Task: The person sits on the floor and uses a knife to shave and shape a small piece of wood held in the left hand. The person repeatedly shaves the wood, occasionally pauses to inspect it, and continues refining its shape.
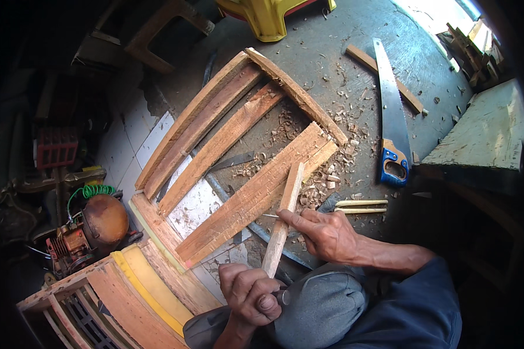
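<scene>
A narrow wooden stick (275, 247) slants up in front of my knee, its upper end over a wide wooden board (239, 215). My left hand (249, 294) is closed around the stick's lower end; a small round end shows beside its fingers. My right hand (332, 237) is curled, with the index finger laid across the stick. A thin, shiny metal tip (269, 216) sticks out past that finger; what the other fingers hold is hidden. The board is part of a curved wooden frame (300, 93) with several slats, lying on the floor.
Wood shavings (337, 166) litter the floor. At right lie a handsaw (393, 104), a wooden strip (367, 61) and two pale sticks (361, 206), near a worn pale box (477, 131). A compressor (102, 224) and another wooden frame (140, 296) stand left; a yellow stool (265, 20) is beyond.
</scene>
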A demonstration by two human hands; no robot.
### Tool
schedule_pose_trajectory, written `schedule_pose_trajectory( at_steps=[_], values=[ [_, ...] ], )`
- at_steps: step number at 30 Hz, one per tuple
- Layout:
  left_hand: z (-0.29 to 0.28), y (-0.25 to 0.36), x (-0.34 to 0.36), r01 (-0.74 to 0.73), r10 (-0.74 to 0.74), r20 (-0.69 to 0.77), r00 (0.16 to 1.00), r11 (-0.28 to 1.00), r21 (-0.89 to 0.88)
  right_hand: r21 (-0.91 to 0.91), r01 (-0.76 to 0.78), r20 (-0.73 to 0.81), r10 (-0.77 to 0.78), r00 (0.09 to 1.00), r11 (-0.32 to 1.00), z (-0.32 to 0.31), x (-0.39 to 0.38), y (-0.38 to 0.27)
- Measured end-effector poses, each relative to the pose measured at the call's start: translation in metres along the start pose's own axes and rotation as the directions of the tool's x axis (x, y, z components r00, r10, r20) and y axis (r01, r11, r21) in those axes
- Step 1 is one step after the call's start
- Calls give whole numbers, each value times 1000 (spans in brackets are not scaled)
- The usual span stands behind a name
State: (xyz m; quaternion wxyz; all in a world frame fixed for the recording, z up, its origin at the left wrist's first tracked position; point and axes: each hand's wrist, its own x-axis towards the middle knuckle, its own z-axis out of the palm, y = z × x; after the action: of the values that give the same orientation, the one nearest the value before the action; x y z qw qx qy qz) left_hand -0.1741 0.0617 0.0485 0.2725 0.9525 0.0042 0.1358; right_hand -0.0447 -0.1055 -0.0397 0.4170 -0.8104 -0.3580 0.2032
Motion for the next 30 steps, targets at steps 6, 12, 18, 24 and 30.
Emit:
schedule_pose_trajectory(
  at_steps=[6, 12, 18, 24, 30],
  values=[
    [9, 2, -8, 87, -88, -71, 994, 996, -11, 14, -50, -85, 51, 995, 999, 19, -3, 21],
    [7, 13, -1, 161, -161, -34, 986, 987, -10, -153, -97, -86, 84, 993, 983, 27, 20, 78],
    [9, 8, -7, 226, -224, -72, 972, 974, 24, 83, 133, -74, -127, 989, 988, 16, 4, 3],
    [25, 11, -12, 370, -387, -228, 893, 922, -117, 198, 190, -109, -171, 979, 962, 19, -9, -18],
    [32, 11, -6, 352, -406, -375, 834, 913, -205, 33, -97, -283, 103, 954, 995, 49, 18, 51]
  ],
)
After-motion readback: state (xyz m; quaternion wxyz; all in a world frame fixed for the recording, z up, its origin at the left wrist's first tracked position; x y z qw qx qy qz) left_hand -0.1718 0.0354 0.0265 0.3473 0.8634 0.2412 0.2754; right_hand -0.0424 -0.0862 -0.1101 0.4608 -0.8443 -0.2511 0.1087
